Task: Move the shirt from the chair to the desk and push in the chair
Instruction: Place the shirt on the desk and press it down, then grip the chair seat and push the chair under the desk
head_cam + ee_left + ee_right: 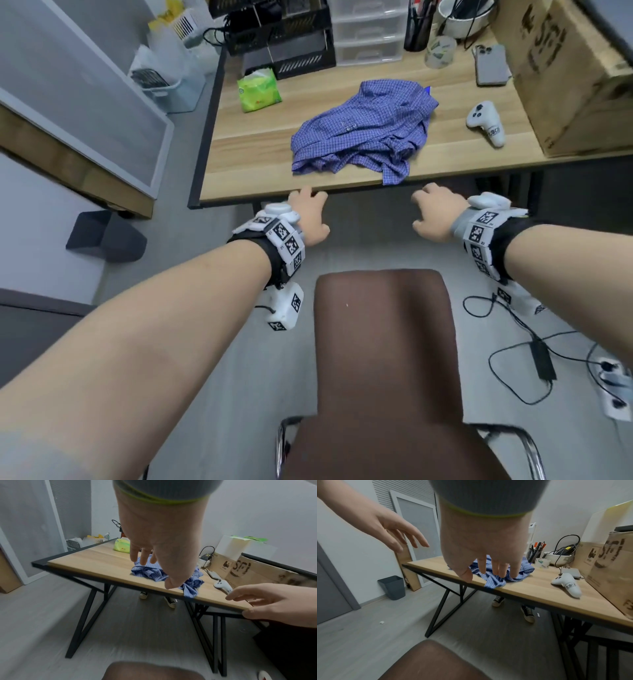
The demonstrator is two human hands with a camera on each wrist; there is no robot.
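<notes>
The blue checked shirt [363,126] lies crumpled on the wooden desk [260,161], and one corner hangs over the front edge. The brown chair [383,359] stands back from the desk with a strip of floor between them. My left hand [313,212] and right hand [428,210] hover just in front of the desk edge, fingers relaxed and spread, holding nothing. In the left wrist view, the left hand [164,555] is in front of the shirt [150,573]. The right wrist view shows the right hand [484,550] before the shirt [525,568], with the chair [428,662] below.
On the desk are a green tissue pack [258,90], a white controller [486,123], a phone [491,65], a big cardboard box [575,75] and black crates [284,34]. A dark bin [106,236] stands at the left. Cables [534,349] lie at the right. Someone's sneakers [498,600] show under the desk.
</notes>
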